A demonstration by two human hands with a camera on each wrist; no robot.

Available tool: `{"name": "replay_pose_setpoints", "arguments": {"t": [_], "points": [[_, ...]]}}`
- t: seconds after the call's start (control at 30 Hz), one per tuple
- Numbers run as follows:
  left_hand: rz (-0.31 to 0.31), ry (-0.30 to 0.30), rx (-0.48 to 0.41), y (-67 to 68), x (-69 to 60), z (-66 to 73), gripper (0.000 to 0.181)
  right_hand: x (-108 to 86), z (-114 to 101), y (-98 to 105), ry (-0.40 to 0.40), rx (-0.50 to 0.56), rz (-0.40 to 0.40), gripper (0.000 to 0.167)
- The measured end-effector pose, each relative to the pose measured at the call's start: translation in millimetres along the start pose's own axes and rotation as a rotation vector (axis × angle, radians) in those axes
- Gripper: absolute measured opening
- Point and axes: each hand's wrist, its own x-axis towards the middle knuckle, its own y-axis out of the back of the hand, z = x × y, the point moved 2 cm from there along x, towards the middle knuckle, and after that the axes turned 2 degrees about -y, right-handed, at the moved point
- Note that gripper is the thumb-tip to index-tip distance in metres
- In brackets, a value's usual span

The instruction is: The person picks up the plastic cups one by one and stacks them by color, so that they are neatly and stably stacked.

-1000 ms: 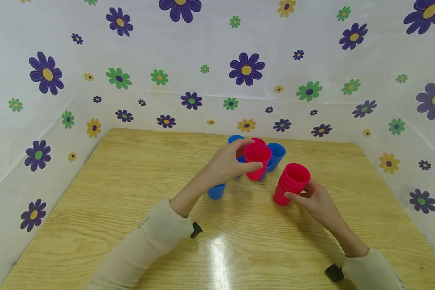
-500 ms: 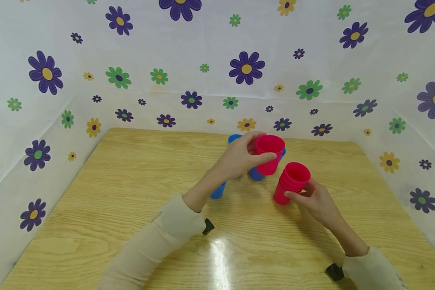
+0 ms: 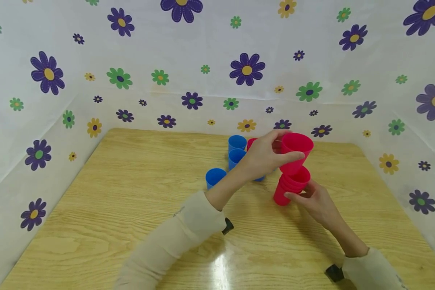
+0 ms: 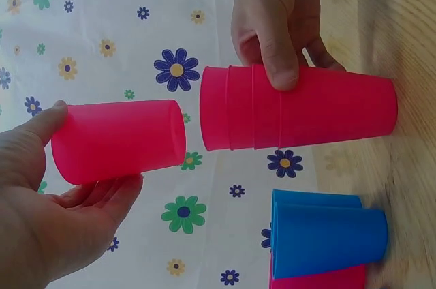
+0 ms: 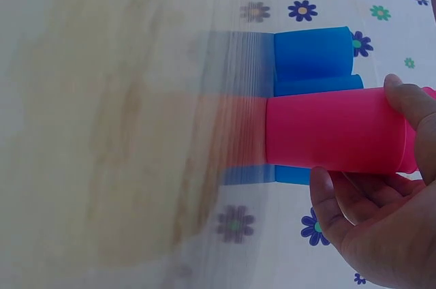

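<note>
My left hand (image 3: 262, 159) holds a single red plastic cup (image 3: 297, 145) by its upper part, above the rim of a red stack. In the left wrist view, a small gap separates that cup's base from the stack of nested red cups (image 4: 334, 108). My right hand (image 3: 319, 203) grips the stack from the right, its thumb lying along the side. The stack looks upright on the table, as the right wrist view also shows its lowest red cup (image 5: 334, 132) with the base at the tabletop.
Blue cups (image 3: 237, 158) stand behind the left forearm, partly hidden by it. One blue cup (image 3: 215, 177) stands apart, nearer the front. Another red cup (image 3: 251, 142) shows behind the left hand. Flowered white cloth (image 3: 188, 52) walls the wooden table (image 3: 130, 193) at the back and sides.
My left hand has carried its red cup rightward, from among the blue cups to above the red stack. The right hand and the stack have stayed in place.
</note>
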Motion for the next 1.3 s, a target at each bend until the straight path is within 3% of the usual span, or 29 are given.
{"name": "replay_pose_setpoints", "arguments": {"t": [0.27,0.73,1.3], "points": [[-0.021,-0.013,-0.019,-14.7,8.0,-0.4,0.070,0.7,-0.8,0.3,0.012,-0.003,-0.007,0.045],[-0.072,0.042,0.013,-28.5,8.2,-7.0,0.068,-0.8,-2.6,1.0,-0.010,-0.013,-0.021,0.045],[-0.128,0.032,0.137,-31.8,5.7,-26.6,0.070,-0.9,-0.8,0.8,0.003,-0.023,-0.005,0.044]]}}
